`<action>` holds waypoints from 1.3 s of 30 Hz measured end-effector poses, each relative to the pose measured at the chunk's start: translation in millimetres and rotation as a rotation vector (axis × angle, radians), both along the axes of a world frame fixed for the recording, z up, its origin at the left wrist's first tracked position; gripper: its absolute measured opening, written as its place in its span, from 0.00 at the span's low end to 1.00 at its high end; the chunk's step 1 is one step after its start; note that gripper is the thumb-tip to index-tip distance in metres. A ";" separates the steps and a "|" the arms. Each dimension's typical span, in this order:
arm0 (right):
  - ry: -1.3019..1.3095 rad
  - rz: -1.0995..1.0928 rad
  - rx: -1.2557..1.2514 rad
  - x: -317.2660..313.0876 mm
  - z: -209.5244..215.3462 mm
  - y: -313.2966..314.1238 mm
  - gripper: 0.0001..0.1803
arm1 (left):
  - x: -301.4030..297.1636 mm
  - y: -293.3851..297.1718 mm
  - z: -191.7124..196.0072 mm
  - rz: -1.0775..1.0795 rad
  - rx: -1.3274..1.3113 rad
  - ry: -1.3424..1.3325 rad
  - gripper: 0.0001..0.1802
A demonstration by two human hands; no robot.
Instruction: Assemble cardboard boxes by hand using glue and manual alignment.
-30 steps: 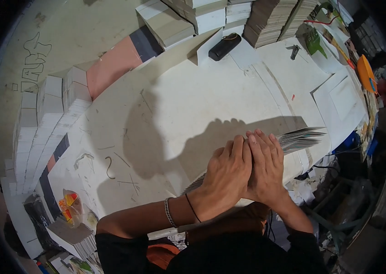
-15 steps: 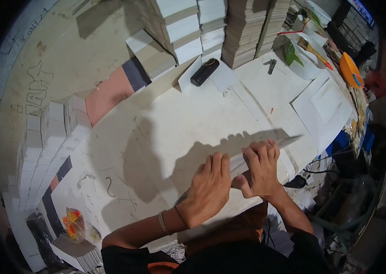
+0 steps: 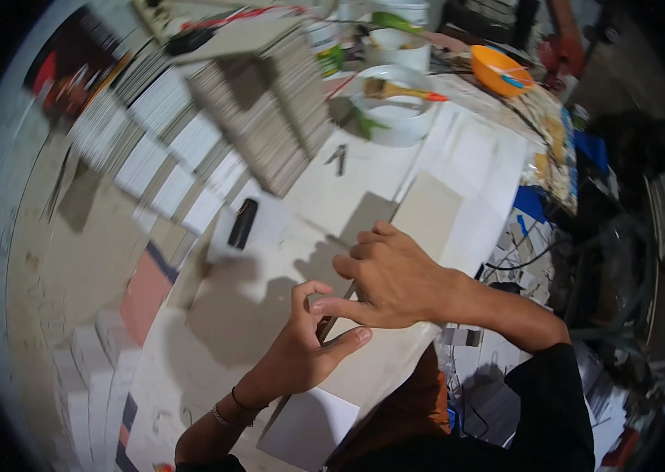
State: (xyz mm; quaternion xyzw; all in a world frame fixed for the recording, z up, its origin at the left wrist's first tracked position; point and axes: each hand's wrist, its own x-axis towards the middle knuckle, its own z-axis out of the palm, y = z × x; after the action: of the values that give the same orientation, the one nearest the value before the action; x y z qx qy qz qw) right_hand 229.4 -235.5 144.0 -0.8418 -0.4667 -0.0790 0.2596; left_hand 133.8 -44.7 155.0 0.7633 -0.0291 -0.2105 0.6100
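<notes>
A long beige cardboard strip (image 3: 427, 208) lies aslant on the white table beneath my hands. My right hand (image 3: 399, 279) reaches across it, fingers curled over its left edge and thumb stretched toward my left hand. Below it my left hand (image 3: 301, 346) is bent around the same edge, its thumb on top of the cardboard and its fingers on the outer side. The two hands meet near the left index finger. A white piece of paper (image 3: 309, 429) is at the strip's near end. Part of the strip's left edge is hidden by my fingers.
Tall stacks of grey board (image 3: 258, 102) and white paper blocks (image 3: 167, 157) stand far left. A black cylinder (image 3: 243, 224) and a small dark metal tool (image 3: 340, 157) lie beyond my hands. Farther back are a white bowl (image 3: 407, 126) with a brush (image 3: 387, 90) and an orange bowl (image 3: 498, 71).
The thin piece held tilted between both hands now appears flat on the table. My right hand has moved left over it, closer to my left hand. The view has turned rightward.
</notes>
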 end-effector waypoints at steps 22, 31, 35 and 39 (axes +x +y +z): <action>0.300 -0.057 -0.035 152.3 -69.5 -141.0 0.50 | 173.5 -135.1 -50.4 -0.049 0.018 0.235 0.41; 0.198 -0.089 0.050 157.3 -86.9 -144.0 0.45 | 179.5 -137.8 -49.8 -0.074 0.047 0.322 0.35; 0.209 -0.098 0.090 158.4 -89.6 -143.2 0.44 | 181.5 -139.1 -50.0 -0.080 0.056 0.311 0.33; 0.162 -0.087 0.161 158.1 -95.5 -143.7 0.41 | 185.6 -135.7 -59.3 -0.181 0.129 0.204 0.36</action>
State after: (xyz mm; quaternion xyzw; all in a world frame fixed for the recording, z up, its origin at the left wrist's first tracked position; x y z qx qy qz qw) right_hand 387.5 -379.2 48.5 -0.8413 -0.3995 -0.0591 0.3594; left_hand 319.5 -180.3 95.7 0.7697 -0.0221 -0.3427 0.5381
